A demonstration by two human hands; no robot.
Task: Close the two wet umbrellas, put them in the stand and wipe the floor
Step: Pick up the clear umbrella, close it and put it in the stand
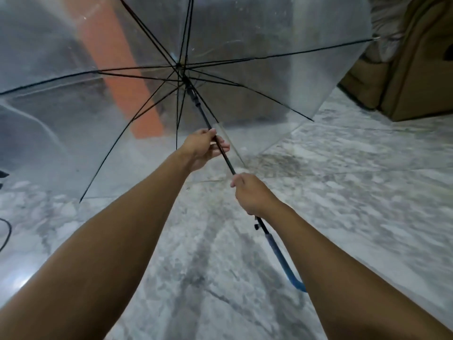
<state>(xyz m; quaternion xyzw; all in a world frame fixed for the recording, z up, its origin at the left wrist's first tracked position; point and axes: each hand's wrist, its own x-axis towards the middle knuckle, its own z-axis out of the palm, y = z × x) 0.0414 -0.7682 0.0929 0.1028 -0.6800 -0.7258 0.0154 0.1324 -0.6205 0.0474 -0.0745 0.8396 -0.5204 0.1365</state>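
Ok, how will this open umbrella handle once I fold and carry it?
Probably light: the umbrella has thin ribs and a clear film canopy. The film will likely go floppy once folded. The thin shaft, held by the left hand and right hand, may be slippery if wet; the blue handle looks surer.

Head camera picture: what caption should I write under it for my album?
Open clear umbrella, black shaft gripped by left hand and right hand, over a marbled floor.
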